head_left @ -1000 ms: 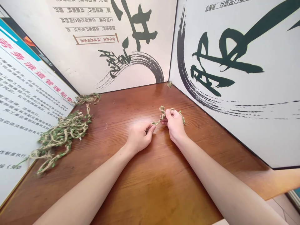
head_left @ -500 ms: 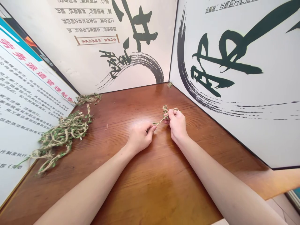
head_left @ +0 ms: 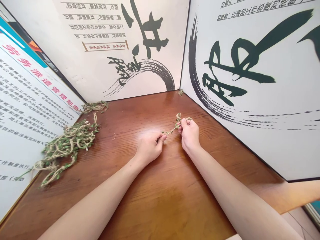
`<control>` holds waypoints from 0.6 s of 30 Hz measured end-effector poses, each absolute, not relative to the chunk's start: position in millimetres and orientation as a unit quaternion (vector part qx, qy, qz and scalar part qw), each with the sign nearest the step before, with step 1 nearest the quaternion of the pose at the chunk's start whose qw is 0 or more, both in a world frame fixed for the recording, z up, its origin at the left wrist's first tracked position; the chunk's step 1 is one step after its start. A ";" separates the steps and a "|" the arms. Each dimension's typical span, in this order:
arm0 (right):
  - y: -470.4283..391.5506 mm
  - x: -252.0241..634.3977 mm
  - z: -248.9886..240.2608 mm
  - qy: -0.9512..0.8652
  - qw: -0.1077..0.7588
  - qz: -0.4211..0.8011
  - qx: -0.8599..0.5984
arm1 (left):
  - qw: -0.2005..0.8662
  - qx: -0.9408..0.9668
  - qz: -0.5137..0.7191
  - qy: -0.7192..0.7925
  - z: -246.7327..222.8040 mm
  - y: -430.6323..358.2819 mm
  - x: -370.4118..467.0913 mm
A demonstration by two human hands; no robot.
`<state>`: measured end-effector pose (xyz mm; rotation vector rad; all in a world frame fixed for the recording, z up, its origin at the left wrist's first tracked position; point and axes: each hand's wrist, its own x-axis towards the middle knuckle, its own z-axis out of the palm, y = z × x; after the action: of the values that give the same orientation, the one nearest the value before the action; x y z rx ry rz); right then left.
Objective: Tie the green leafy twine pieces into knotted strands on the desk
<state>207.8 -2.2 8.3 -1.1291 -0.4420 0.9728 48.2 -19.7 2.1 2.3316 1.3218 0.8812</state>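
A thin tan twine with small green leaves [head_left: 171, 131] stretches between my two hands above the middle of the brown wooden table [head_left: 160, 206]. My left hand [head_left: 150, 146] pinches its left end between thumb and forefinger. The thumb and fingers of my right hand [head_left: 190, 133] are closed on the other part, and a loop of the twine sticks up beyond the fingertips. The stretch inside the right fingers is hidden.
A tangled pile of leafy twine [head_left: 71, 143] lies at the table's left edge, with a smaller bunch [head_left: 95, 106] behind it. A little clump [head_left: 181, 92] sits in the back corner. Printed white panels [head_left: 155, 76] stand around the table.
The twine's loop above my right hand has shifted slightly right and changed shape. My right hand has moved a little to the right; my left hand has hardly moved.
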 end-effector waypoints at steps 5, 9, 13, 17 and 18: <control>-5.4 207.6 14.5 -0.143 0.709 0.492 -0.483 | 0.118 0.770 0.302 0.549 2.2 -19.2 49.1; -9.5 207.5 21.5 -0.110 0.715 0.527 -0.446 | 0.005 0.728 0.381 0.570 -2.5 -13.5 47.1; -13.5 203.0 20.3 -0.143 0.697 0.543 -0.445 | -0.034 0.719 0.430 0.545 -3.6 -12.3 45.9; -16.3 197.7 17.0 -0.196 0.668 0.553 -0.457 | -0.013 0.739 0.469 0.483 -0.5 -15.4 47.7; -16.7 196.8 16.4 -0.208 0.663 0.559 -0.453 | -0.001 0.757 0.467 0.457 -0.2 -15.9 48.1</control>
<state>196.8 -16.7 16.4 -1.0248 -0.4706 1.2627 48.1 -15.9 -0.2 2.3791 1.4373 1.4698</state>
